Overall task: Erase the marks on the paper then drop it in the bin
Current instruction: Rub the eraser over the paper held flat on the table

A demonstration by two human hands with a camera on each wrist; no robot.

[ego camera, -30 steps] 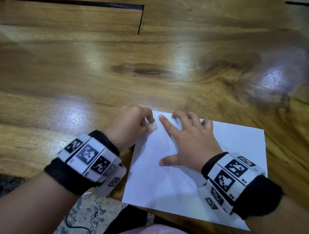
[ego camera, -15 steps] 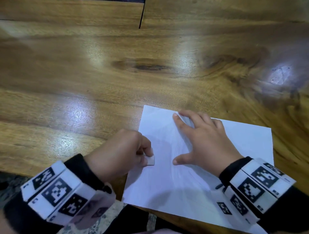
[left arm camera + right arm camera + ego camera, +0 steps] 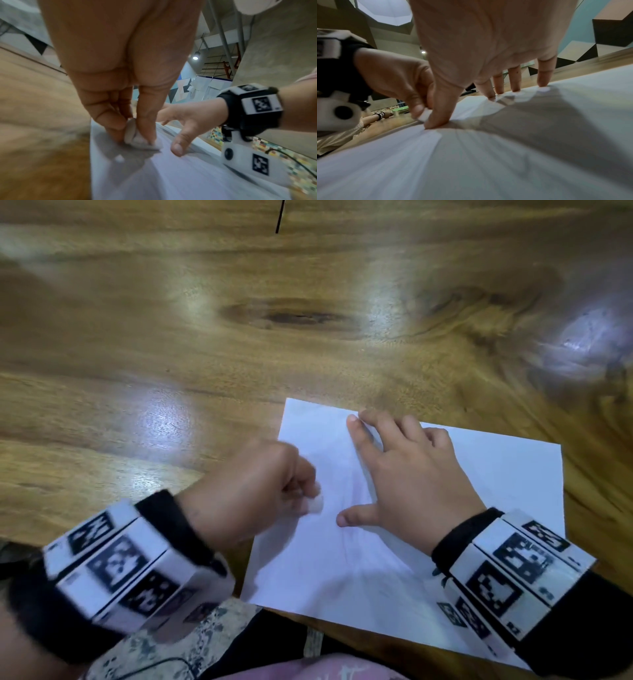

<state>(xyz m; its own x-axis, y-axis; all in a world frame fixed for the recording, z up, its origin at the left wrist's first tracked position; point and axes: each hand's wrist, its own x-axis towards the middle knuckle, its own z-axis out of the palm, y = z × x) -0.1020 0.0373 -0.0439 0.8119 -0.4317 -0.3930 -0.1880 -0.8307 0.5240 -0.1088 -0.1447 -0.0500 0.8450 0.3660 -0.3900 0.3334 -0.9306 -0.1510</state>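
Erasing underway — left hand (image 3: 250, 491) fingers pinching eraser (image 3: 315, 504) on paper (image 3: 479, 474), right hand (image 3: 411, 477) splayed flat pinning it to table (image 3: 171, 354). Binning left (no bin visible).

Loads of open worktop (image 3: 171, 344) far and left

Only clutter is at the near edge: the paper (image 3: 496, 474) with both hands on it, left hand (image 3: 246, 494) pinching an eraser (image 3: 315, 504) just beside the right hand (image 3: 411, 474) spread flat. The gap between them is tight; bare wood runs right of the sheet too.
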